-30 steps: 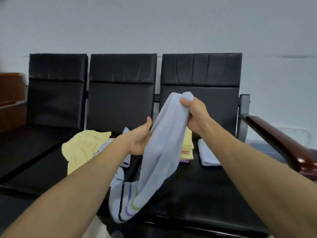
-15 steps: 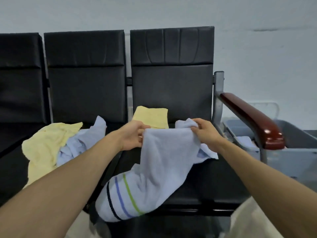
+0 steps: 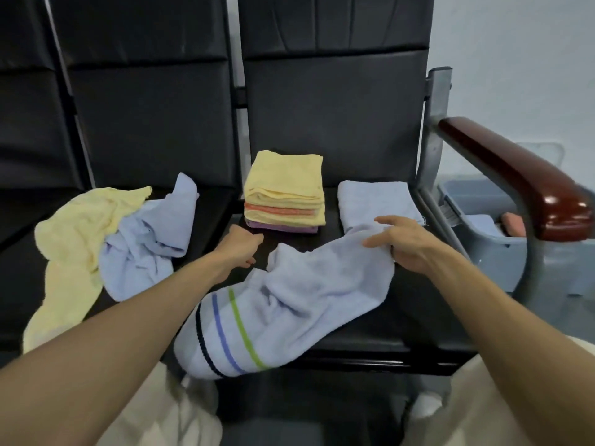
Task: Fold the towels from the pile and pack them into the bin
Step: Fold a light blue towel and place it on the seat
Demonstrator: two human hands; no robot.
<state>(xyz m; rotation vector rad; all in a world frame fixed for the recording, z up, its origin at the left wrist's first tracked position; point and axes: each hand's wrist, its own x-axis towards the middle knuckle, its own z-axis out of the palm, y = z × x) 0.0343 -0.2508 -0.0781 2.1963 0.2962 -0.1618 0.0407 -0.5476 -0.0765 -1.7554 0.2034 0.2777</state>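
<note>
A light blue towel (image 3: 309, 291) with dark, blue and green stripes lies crumpled on the right seat, its striped end hanging over the front edge. My right hand (image 3: 399, 243) rests on its far right corner with thumb and forefinger stretched out. My left hand (image 3: 240, 246) hovers just left of the towel's far left corner, fingers loosely curled and holding nothing. The unfolded pile, a yellow towel (image 3: 74, 233) and a light blue towel (image 3: 151, 239), sits on the middle seat. The grey bin (image 3: 483, 243) stands to the right, beyond the armrest.
A folded stack of yellow, orange-striped and purple towels (image 3: 285, 191) and one folded light blue towel (image 3: 376, 201) lie at the back of the right seat. A red-brown armrest (image 3: 515, 175) on a metal post separates the seat from the bin, which holds folded towels.
The light blue towel came down from the air onto the right seat. My left hand let go of its corner, and my right hand opened and now lies on it. The view tilted downward.
</note>
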